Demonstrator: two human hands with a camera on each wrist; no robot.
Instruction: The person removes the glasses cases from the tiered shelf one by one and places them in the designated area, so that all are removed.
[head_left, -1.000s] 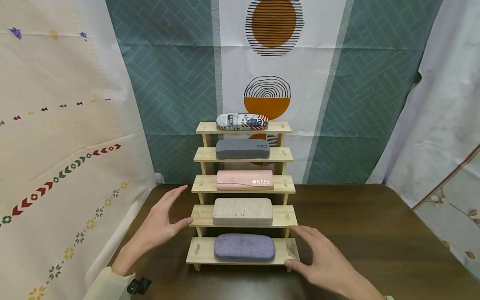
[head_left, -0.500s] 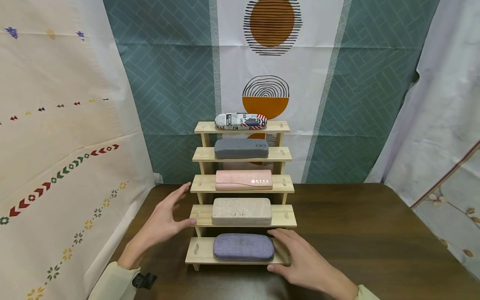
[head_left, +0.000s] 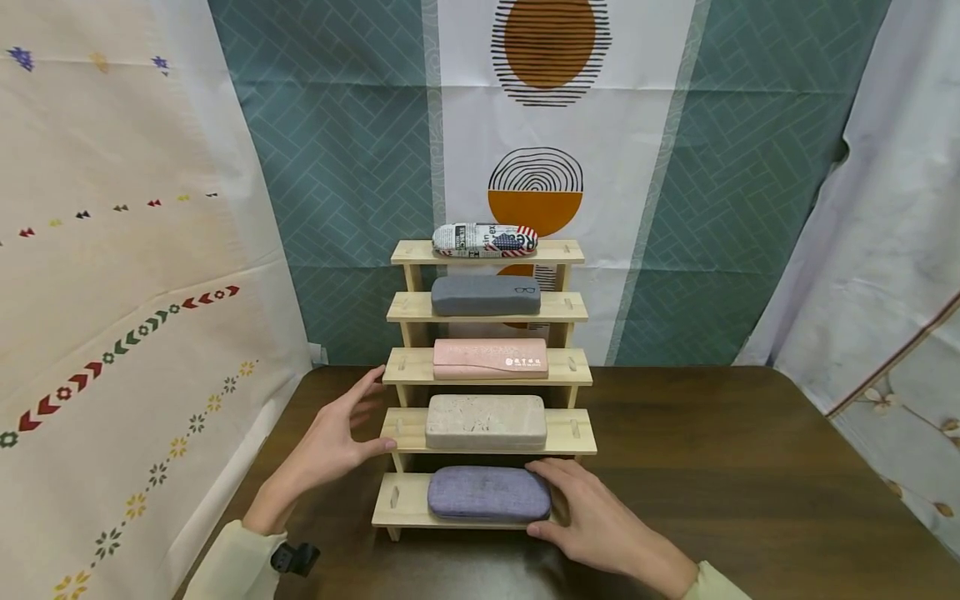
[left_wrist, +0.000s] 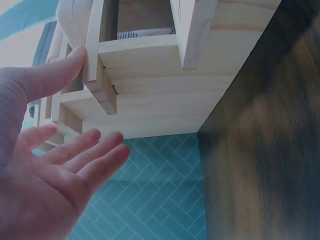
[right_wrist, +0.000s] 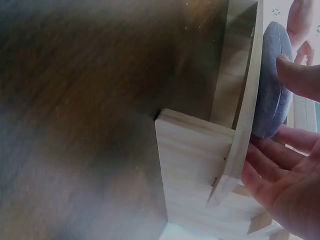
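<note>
A five-tier wooden display stand (head_left: 416,502) carries one glasses case per step. My right hand (head_left: 600,521) holds the right end of the purple fabric glasses case (head_left: 487,493) on the lowest step, thumb at its front and fingers behind; the right wrist view shows the thumb against the case (right_wrist: 275,85). My left hand (head_left: 326,442) is at the stand's left side with thumb and fingers spread apart and nothing held. Its thumb tip meets the left end of the second step up, as in the left wrist view (left_wrist: 100,60).
Above the purple case sit a beige glasses case (head_left: 486,421), a pink one (head_left: 491,358), a grey one (head_left: 486,297) and a newspaper-print one (head_left: 484,240). The stand rests on a dark wooden table (head_left: 697,450). Patterned curtains (head_left: 330,167) hang behind and on both sides.
My right hand has moved left from the lowest step's right end to the purple case and taken hold of its end. My left hand has shifted slightly right, up to the stand's edge.
</note>
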